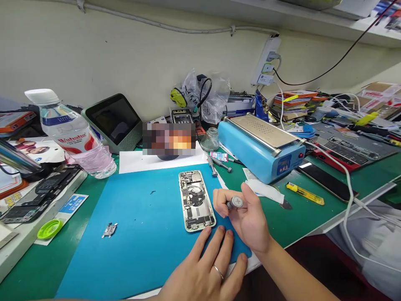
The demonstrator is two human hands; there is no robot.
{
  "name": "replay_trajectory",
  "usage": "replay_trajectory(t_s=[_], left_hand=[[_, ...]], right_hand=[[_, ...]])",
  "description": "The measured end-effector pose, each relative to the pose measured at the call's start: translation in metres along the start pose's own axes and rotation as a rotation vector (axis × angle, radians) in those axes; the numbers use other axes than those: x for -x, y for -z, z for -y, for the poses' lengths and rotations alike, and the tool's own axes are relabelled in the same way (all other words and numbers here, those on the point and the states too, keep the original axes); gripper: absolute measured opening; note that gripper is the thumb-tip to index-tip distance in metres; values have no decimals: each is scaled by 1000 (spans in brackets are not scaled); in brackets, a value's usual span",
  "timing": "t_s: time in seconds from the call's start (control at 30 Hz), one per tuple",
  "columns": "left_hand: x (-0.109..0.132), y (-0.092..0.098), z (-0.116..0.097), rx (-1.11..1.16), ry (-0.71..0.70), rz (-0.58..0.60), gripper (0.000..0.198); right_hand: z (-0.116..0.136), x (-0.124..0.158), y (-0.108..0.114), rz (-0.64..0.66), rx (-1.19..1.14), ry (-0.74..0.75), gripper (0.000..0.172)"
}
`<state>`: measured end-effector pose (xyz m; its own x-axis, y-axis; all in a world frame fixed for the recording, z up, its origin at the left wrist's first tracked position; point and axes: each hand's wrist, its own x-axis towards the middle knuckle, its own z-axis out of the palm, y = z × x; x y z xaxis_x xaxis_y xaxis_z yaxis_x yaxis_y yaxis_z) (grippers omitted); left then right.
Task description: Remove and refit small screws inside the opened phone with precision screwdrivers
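An opened smartphone [205, 205] with its inner parts exposed lies on the blue mat [140, 259]. My left hand [205, 267], a ring on one finger, rests spread and flat near the phone's lower end, its fingertips at or close to the edge. Beside the phone's right side, my right hand [250, 221] is closed around a screwdriver [236, 202]. Its round grey end with a cross mark faces me; the tip is hidden. A small metal phone part [109, 230] sits on the mat at left, and tiny dark bits [152, 192] lie nearer the middle.
A water bottle [77, 138] and a smart display [112, 123] stand back left. More screwdrivers [221, 164] and a glass jar [210, 140] lie behind the phone. At right are a blue heating machine [250, 146], a yellow cutter [305, 194], a dark phone [327, 179] and a hanging white cable [346, 209].
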<state>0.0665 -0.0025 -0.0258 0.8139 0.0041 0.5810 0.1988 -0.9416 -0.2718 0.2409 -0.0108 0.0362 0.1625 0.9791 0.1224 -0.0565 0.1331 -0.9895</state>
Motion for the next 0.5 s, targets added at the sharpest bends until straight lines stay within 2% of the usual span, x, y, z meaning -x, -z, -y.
replay_trajectory(t_s=[0.5], left_hand=[[0, -3, 0, 17, 8, -39, 31]], right_hand=[[-3, 7, -1, 53, 68, 11, 74]])
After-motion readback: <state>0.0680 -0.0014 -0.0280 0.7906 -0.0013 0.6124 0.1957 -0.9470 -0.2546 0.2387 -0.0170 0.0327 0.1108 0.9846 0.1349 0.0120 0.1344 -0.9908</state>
